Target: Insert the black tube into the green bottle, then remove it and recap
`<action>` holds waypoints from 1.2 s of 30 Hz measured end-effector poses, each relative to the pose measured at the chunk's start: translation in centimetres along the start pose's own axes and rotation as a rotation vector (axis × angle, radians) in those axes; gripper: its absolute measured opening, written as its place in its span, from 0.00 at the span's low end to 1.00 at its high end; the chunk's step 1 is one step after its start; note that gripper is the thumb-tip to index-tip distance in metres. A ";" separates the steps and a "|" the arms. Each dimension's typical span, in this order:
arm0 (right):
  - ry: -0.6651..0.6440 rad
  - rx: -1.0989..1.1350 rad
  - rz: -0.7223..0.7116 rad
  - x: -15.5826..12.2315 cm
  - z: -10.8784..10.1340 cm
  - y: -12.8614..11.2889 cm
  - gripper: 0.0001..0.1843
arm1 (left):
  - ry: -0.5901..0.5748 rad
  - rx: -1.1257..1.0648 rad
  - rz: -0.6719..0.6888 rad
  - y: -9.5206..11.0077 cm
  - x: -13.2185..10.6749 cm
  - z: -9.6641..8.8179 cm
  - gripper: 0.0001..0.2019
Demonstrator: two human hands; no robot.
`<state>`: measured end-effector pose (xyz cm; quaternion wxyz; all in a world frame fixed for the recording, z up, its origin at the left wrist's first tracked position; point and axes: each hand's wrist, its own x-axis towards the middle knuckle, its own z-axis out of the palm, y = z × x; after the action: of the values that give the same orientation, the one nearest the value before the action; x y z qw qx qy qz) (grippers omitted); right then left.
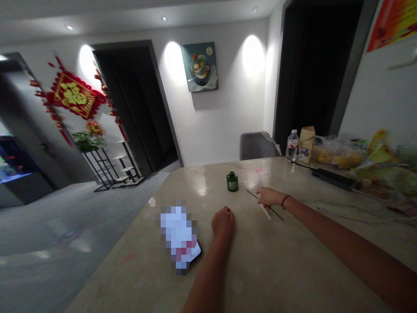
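Right hand (266, 197): is curling over dark stick (277, 215) and white stick (266, 212); cannot tell whether gripping;
Left hand (223, 221): is resting, loosely curled; hold hidden;
Green bottle (232, 183): is standing beyond

A thin dark stick (276, 214) and a white stick (266, 212) slant near an upright, squat green bottle (232, 182).

A home, dining area by the look of it. Glossy tabletop (260, 269); quilted grey chair (258, 146) at its far edge. Water bottle (292, 146), plastic bags (340, 152) along its right side. Beyond it, wall picture (208, 52) under downlights (164, 18). Left of it, red-and-gold fu hanging (74, 94), potted plant (85, 141) on a metal stand (100, 163).
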<state>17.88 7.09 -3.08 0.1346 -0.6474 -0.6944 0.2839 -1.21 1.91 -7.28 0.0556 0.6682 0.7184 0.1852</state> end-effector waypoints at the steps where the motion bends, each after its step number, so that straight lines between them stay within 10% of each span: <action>1: -0.015 -0.077 -0.060 -0.2 0.2 0.1 0.21 | -0.005 -0.003 0.003 0.0 0.0 -0.1 0.13; 8: 0.330 -0.566 -0.152 -0.7 -1.4 1.0 0.19 | -0.021 -0.013 -0.011 0.2 -0.2 -0.3 0.13; 16: 0.266 -0.656 -0.041 1.2 -1.4 1.8 0.14 | 0.006 -0.032 0.004 -0.1 -0.2 0.0 0.13; 29: 0.486 0.412 -0.428 10.2 -1.8 -3.4 0.24 | -0.004 -0.031 -0.008 -0.2 -0.3 0.2 0.14; 36: 0.584 0.349 -0.308 12.3 -0.6 -6.2 0.21 | -0.038 -0.014 0.001 -0.1 -0.5 -0.1 0.12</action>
<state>11.59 19.26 -1.35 0.4766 -0.5562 -0.6572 0.1776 -1.32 1.44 -7.36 0.0739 0.6714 0.7157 0.1776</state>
